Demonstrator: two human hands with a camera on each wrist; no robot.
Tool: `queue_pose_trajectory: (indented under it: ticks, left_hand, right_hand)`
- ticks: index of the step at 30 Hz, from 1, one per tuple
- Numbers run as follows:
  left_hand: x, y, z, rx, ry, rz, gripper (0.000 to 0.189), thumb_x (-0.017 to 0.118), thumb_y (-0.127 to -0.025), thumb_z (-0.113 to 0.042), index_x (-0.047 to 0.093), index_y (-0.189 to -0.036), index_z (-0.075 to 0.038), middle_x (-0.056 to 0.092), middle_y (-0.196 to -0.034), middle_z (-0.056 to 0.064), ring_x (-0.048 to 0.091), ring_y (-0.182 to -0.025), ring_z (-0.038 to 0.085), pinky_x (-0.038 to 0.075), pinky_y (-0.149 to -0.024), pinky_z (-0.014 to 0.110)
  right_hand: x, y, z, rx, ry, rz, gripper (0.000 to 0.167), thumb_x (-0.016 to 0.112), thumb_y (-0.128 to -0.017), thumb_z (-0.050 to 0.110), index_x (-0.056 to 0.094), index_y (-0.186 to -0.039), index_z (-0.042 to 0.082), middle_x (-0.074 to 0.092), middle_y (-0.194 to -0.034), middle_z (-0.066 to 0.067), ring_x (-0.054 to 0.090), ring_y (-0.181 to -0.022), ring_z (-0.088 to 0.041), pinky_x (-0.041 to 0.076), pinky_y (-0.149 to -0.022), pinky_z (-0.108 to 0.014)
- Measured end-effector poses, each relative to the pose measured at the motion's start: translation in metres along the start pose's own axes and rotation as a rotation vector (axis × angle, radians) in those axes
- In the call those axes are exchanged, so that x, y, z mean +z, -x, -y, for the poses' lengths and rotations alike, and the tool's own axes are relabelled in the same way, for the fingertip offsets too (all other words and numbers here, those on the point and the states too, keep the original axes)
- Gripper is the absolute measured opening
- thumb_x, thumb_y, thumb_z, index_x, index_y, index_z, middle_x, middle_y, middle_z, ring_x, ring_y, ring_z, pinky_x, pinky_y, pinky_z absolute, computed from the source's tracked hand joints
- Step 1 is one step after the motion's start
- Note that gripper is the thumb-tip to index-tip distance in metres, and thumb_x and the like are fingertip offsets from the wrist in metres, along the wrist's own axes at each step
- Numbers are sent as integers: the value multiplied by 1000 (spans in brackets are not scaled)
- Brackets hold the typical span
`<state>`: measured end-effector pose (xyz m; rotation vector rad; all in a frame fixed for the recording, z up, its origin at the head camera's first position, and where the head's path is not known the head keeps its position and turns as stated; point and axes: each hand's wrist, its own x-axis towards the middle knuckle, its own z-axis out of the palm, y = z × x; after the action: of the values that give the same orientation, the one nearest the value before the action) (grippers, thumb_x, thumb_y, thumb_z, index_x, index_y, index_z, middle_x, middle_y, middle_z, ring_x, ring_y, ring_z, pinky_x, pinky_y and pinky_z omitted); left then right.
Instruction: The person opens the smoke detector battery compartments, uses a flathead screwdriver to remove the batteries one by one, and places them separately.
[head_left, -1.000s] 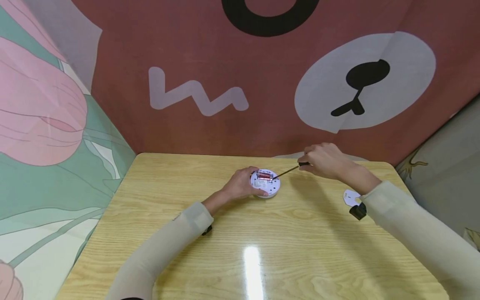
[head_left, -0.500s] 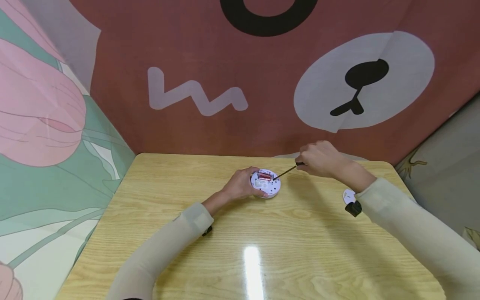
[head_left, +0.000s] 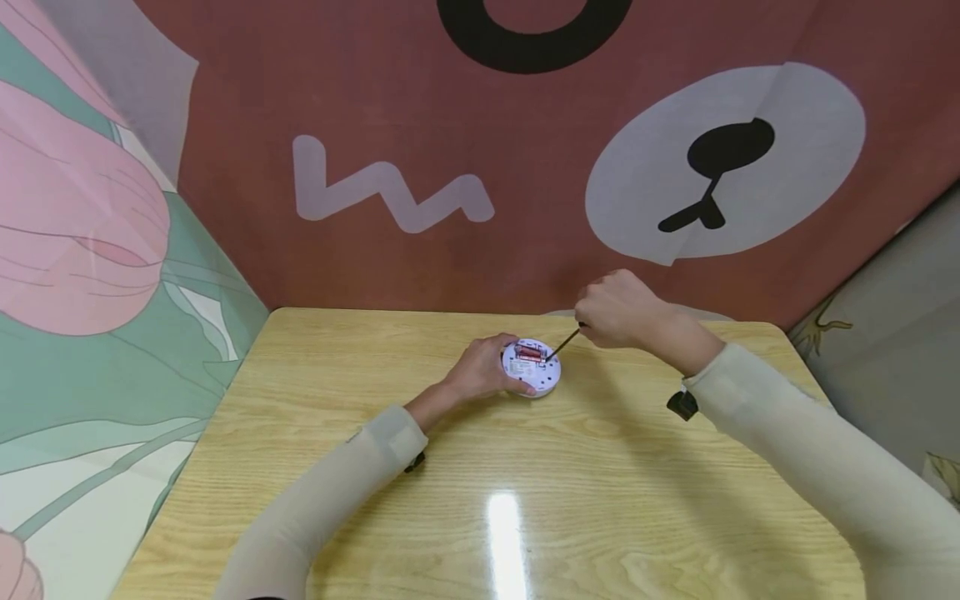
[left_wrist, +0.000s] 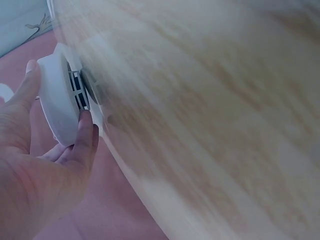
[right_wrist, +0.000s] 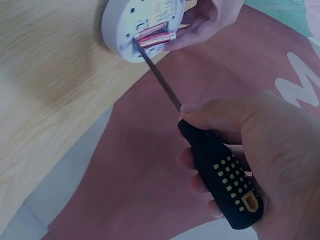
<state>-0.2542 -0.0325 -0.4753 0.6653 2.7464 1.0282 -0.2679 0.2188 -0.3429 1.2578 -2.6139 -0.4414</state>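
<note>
A round white smoke detector (head_left: 534, 380) is at the far middle of the table, its back face up. Two red batteries (right_wrist: 156, 39) lie in its battery bay; one is tilted, with an end raised. My left hand (head_left: 480, 368) grips the detector by its rim, thumb over the near edge. In the left wrist view, fingers (left_wrist: 85, 132) reach under its slotted side. My right hand (head_left: 615, 310) grips a screwdriver (right_wrist: 220, 170) by its black handle with yellow dots. The shaft slants down to the detector, its tip at the end of the batteries.
The wooden table (head_left: 450, 517) meets a reddish-brown printed curtain (head_left: 420, 275) along its far edge. Black wrist cameras (head_left: 682, 405) hang below both sleeves.
My right hand has moved left and up, tilting the screwdriver steeper, while its tip stays at the batteries. The right sleeve now hides the white cover on the table. My left hand has stayed still.
</note>
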Motion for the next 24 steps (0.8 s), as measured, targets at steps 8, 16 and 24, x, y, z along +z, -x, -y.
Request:
queue_pose_trajectory:
  ticks: [8,16,24]
  left_hand:
    - [0,-1,1,18,-12,-7,97,101,-70,-43,58,-147,-1,69,-136,14,66,-122,28,54,-105,40]
    - [-1,-1,3,6,17,0,96,101,-71,-41,58,-147,-1,69,-137,14,66,-123,27,53,-106,39]
    - [0,-1,6,2,41,2,96,101,-71,-39,57,-148,-2,68,-140,14,64,-127,28,51,-110,40]
  right_hand:
    - [-9,-12,9,-21,102,46,50,67,-86,5,30,-56,22,27,-59,7,21,-57,-13,19,-51,-32]
    - [-10,-12,8,5,98,102,47,72,-89,13,39,-56,22,39,-58,7,28,-55,-13,25,-49,-31]
    - [7,1,-10,31,-65,90,41,77,-93,21,54,-59,23,45,-59,5,34,-52,-12,22,-49,-30]
